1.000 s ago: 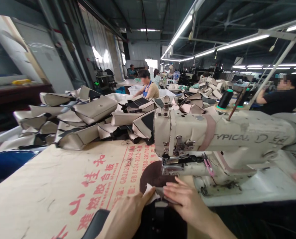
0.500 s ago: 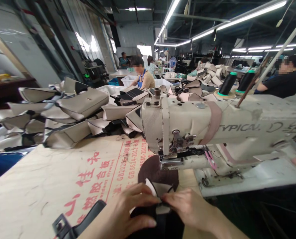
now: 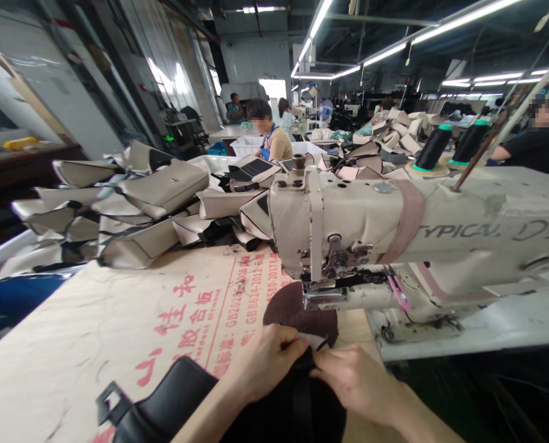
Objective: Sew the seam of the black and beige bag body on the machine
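Note:
My left hand [image 3: 261, 362] and my right hand [image 3: 354, 381] both pinch the top edge of a black bag piece [image 3: 284, 412] at the near edge of the table. The fingers of both hands are closed on the material. A black strap with a buckle [image 3: 157, 403] trails to the left of my left hand. Just beyond my fingers lies a dark brown round piece [image 3: 293, 311] under the head of a beige sewing machine [image 3: 371, 237] marked TYPICAL.
A plywood board with red printed characters [image 3: 117, 332] covers the table. Several beige and black bag parts [image 3: 145, 203] are heaped at its far side. Two black thread cones [image 3: 434, 147] stand behind the machine. Other people sit at stations behind and to the right.
My hands have drawn closer together and nearer to me, covering the pale lining piece. More of the black strap now shows at the left. The view has shifted slightly.

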Demonstrator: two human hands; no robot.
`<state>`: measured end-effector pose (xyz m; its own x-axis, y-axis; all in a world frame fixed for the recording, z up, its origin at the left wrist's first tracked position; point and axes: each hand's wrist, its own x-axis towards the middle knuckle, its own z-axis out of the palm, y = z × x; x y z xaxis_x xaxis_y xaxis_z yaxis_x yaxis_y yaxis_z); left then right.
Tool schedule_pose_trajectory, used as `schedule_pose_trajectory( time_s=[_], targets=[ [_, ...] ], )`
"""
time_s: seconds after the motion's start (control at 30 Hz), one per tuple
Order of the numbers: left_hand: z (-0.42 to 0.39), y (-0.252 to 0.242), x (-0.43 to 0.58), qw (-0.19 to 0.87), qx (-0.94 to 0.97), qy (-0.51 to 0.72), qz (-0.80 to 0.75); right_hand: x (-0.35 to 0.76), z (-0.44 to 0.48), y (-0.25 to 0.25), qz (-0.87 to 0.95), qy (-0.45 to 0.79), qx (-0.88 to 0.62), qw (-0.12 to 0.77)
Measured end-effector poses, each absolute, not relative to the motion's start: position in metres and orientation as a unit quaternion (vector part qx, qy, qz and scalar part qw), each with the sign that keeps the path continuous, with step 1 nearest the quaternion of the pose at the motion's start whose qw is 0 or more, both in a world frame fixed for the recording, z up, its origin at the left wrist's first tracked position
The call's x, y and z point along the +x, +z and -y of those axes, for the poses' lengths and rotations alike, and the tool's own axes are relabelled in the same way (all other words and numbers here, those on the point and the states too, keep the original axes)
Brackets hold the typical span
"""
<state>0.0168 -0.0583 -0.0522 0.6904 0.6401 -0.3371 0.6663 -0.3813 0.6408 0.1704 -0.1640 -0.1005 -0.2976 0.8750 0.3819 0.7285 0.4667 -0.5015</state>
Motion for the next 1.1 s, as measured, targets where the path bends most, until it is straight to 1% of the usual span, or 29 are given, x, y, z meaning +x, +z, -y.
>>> schedule_pose_trajectory(
  time_s=[0.1,0.17,0.23,0.33,0.43,0.5,0.6,0.67,0.73,0.83,0.93,1.03,1.1],
  targets=[
    [0.054,-0.050,0.019,0.407,0.826,-0.036,-0.389,0.164,0.167,-0.097,0.721,0.194,-0.550,0.375],
    [0.052,-0.050,0.019,0.415,0.824,-0.043,-0.383,0.160,0.169,-0.094,0.696,0.201,-0.566,0.394],
    [0.050,-0.052,0.019,0.421,0.824,-0.031,-0.378,0.158,0.169,-0.090,0.715,0.134,-0.579,0.370],
    [0.047,-0.056,0.019,0.440,0.817,-0.021,-0.373,0.156,0.169,-0.084,0.759,0.025,-0.573,0.308],
    [0.044,-0.059,0.019,0.466,0.804,-0.035,-0.368,0.154,0.168,-0.083,0.782,-0.012,-0.552,0.287],
    [0.046,-0.057,0.015,0.465,0.802,-0.016,-0.375,0.153,0.169,-0.085,0.783,-0.024,-0.551,0.288],
    [0.059,-0.047,0.003,0.413,0.820,0.079,-0.389,0.154,0.169,-0.089,0.771,-0.029,-0.560,0.304],
    [0.071,-0.040,-0.009,0.358,0.851,0.132,-0.361,0.157,0.169,-0.093,0.764,-0.031,-0.561,0.315],
    [0.083,-0.037,-0.017,0.296,0.889,0.154,-0.312,0.159,0.170,-0.096,0.763,-0.033,-0.557,0.326],
    [0.092,-0.040,-0.022,0.206,0.930,0.155,-0.261,0.160,0.170,-0.096,0.756,-0.040,-0.560,0.336],
    [0.094,-0.046,-0.020,0.147,0.948,0.142,-0.245,0.160,0.171,-0.090,0.743,-0.037,-0.583,0.327],
    [0.093,-0.050,-0.017,0.126,0.955,0.113,-0.245,0.159,0.170,-0.084,0.745,-0.012,-0.589,0.312],
    [0.092,-0.050,-0.015,0.137,0.954,0.103,-0.247,0.159,0.169,-0.083,0.748,0.016,-0.587,0.308]
  ],
)
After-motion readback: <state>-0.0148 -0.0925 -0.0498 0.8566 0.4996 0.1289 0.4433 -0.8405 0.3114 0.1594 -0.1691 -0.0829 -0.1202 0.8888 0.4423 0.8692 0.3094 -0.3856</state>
